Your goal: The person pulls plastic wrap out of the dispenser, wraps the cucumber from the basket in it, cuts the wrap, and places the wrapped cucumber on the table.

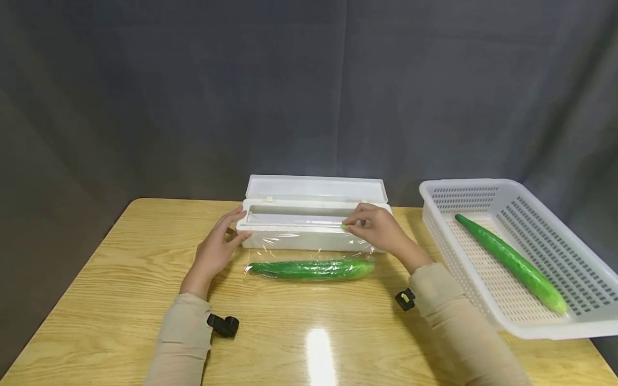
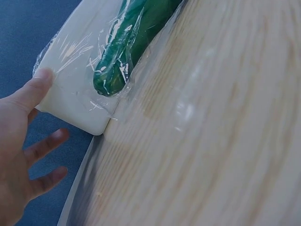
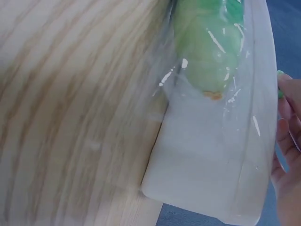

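A white cling film dispenser box [image 1: 275, 240] stands on the table with its lid [image 1: 316, 188] raised at the back. Clear film runs from its front edge down over a green cucumber [image 1: 309, 269] lying just in front, wrinkled around both ends. My left hand [image 1: 212, 254] holds the box's left end, thumb at the front and index finger toward the back; the other fingers are spread in the left wrist view. At the box's top front edge, right of centre, my right hand [image 1: 379, 229] pinches a small green slider [image 1: 343, 226], mostly covered by the fingertips.
A white slotted plastic basket [image 1: 436, 236] stands on the right, with another cucumber [image 1: 512, 262] lying in it. The wooden table [image 1: 270, 332] reaches back to a dark grey curtain [image 1: 241, 96] behind the box.
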{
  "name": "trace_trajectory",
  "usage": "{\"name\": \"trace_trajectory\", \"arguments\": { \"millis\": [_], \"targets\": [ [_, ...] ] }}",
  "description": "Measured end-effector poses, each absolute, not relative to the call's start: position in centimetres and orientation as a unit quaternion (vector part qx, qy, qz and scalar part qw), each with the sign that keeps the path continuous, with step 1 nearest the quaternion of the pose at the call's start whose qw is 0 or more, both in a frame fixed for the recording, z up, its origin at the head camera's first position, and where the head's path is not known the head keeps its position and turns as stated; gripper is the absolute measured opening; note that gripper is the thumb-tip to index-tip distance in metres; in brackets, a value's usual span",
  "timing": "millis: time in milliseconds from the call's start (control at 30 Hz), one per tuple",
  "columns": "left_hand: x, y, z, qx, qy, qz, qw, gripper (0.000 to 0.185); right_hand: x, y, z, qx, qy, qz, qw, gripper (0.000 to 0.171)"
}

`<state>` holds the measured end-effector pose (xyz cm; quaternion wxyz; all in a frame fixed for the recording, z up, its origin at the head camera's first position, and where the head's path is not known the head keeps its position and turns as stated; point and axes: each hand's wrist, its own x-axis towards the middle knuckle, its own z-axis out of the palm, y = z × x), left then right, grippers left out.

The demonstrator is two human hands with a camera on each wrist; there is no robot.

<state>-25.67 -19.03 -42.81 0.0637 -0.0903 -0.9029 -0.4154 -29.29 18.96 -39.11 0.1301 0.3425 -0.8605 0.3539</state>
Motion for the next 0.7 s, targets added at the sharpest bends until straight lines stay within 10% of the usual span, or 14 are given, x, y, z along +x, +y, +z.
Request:
{"name": "trace_trajectory", "arguments": {
  "millis": [700],
  "targets": [
    [-25.6, -19.1, -42.8, -0.087, -0.906, -0.409, 0.061, 0.058, -28.4, 20.9, -39.2, 0.339, -0.877, 0.276, 0.199, 0.012]
  ]
}}
